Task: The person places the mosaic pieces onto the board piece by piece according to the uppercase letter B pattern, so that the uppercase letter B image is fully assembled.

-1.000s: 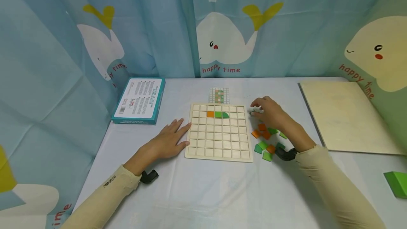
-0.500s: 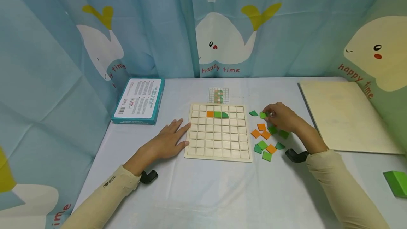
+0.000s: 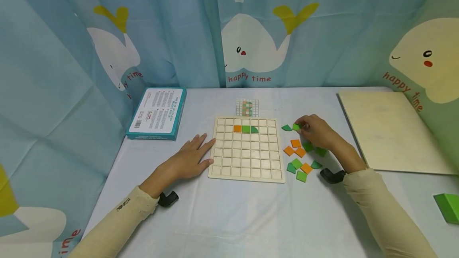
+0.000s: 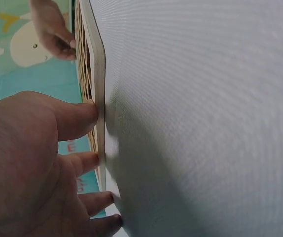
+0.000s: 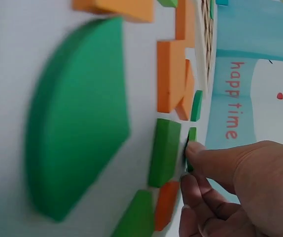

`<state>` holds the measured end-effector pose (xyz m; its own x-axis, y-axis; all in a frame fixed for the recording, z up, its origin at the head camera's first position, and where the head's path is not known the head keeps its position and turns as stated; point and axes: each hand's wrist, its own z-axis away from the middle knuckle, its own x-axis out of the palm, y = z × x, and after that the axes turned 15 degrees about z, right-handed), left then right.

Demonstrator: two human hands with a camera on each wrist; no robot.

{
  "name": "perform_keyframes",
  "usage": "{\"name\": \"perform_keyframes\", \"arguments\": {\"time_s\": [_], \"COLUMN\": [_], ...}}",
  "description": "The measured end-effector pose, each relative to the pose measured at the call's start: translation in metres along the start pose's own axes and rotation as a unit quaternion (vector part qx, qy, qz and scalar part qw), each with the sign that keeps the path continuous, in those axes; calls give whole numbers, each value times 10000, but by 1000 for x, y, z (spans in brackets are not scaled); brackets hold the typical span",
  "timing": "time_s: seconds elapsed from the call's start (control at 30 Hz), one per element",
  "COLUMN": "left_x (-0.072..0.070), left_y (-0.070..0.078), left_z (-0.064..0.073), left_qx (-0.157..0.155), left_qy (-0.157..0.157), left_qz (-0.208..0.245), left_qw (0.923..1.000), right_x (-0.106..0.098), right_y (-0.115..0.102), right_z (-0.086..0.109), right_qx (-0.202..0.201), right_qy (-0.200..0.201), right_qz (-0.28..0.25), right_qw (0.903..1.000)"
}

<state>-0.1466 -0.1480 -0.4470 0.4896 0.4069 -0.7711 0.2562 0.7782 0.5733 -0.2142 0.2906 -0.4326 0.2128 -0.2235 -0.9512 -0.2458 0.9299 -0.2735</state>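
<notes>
A wooden grid board lies flat, with an orange square tile, a green square tile and a dark green quarter-round tile in one of its far rows. My left hand rests at the board's left edge, fingers spread and fingertips touching the rim; the left wrist view shows the thumb on that rim. Right of the board, my right hand pinches a light green square tile between thumb and fingers. Another quarter-round tile lies just left of it.
Several loose orange tiles and green tiles lie below my right hand. A patterned grid card sits behind the board. A teal-edged box stands back left, a pale wooden panel right, a green block farther right.
My right hand has moved right and slightly nearer, leaving the dark green quarter-round tile on the table, and now pinches the light green square. My left hand stays at the board's edge.
</notes>
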Motion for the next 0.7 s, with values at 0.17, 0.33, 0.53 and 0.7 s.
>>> {"name": "perform_keyframes", "arguments": {"time_s": [0.17,0.33,0.53,0.7], "left_x": [0,1,2,1], "left_y": [0,-1,-3,-3], "left_z": [0,0,-2,-2], "left_qx": [-12,-15,12,2], "left_qy": [-4,-13,-24,-35], "left_qz": [1,-22,-66,-59], "left_qw": [10000,10000,10000,10000], "right_x": [-4,-2,13,27], "right_y": [-8,-37,-84,-121], "right_z": [-8,-20,-27,-32], "right_qx": [-150,-533,-1054,-1553], "right_qy": [241,216,65,74], "right_qz": [-159,-470,-692,-554], "right_qw": [9995,9972,9920,9863]}}
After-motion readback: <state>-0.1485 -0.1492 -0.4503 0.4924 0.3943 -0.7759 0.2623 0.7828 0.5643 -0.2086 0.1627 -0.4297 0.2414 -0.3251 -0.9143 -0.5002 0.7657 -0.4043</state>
